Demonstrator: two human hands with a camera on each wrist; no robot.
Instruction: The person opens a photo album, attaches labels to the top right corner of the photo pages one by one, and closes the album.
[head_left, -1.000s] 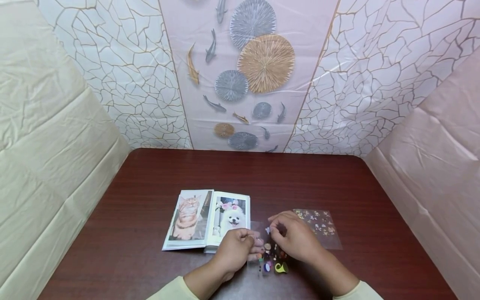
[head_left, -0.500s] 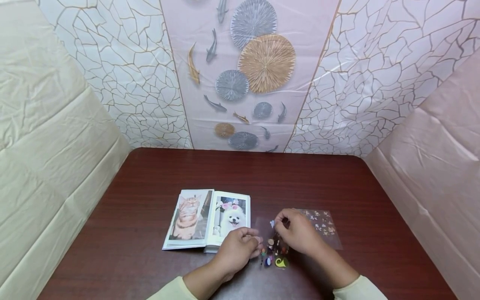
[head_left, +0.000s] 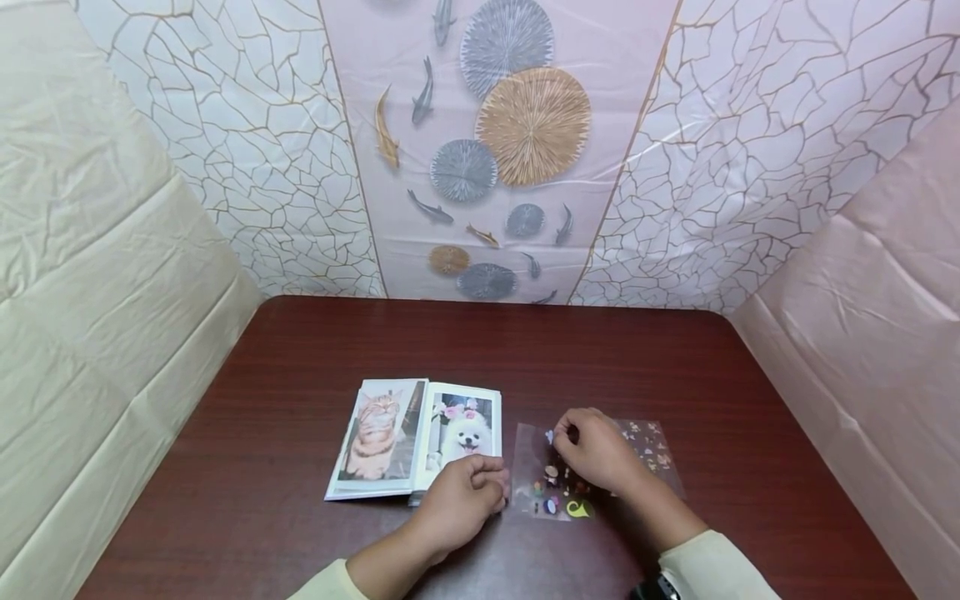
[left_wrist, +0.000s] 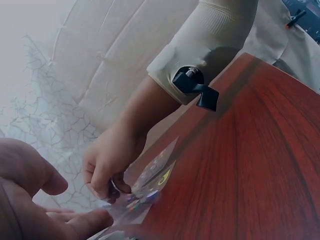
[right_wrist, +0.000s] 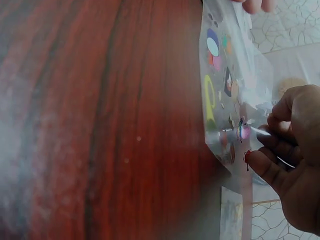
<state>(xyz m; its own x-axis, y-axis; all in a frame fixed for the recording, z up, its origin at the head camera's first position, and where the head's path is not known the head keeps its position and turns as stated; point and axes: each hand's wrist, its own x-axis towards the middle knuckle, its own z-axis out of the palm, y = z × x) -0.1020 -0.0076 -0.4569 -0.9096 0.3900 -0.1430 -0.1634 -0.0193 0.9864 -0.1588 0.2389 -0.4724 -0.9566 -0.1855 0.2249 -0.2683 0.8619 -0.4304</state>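
Observation:
A clear sticker sheet (head_left: 531, 454) with small colourful stickers, among them a yellow horn shape (right_wrist: 210, 102), lies at a slant over the table. My right hand (head_left: 600, 450) pinches this sheet near its far right part with thumb and fingertips. My left hand (head_left: 461, 500) hovers by the lower right corner of an open photo album (head_left: 422, 446), its fingertips close to the sheet's left edge. In the left wrist view, the left thumb (left_wrist: 54, 181) stands apart from the fingers and nothing is between them. The album shows a cat photo (head_left: 375, 433) and a white dog photo (head_left: 465, 429).
A second clear sheet with small pale stickers (head_left: 660, 462) lies to the right, partly behind the right hand and forearm. The dark red table (head_left: 480, 346) ends at a patterned curtain (head_left: 480, 225) behind and plain cloth (head_left: 862, 333) at the sides.
The right hand has moved right and slightly away with the sticker sheet, which now shows more fully. The left hand has drawn back a little to the left, away from the sheet.

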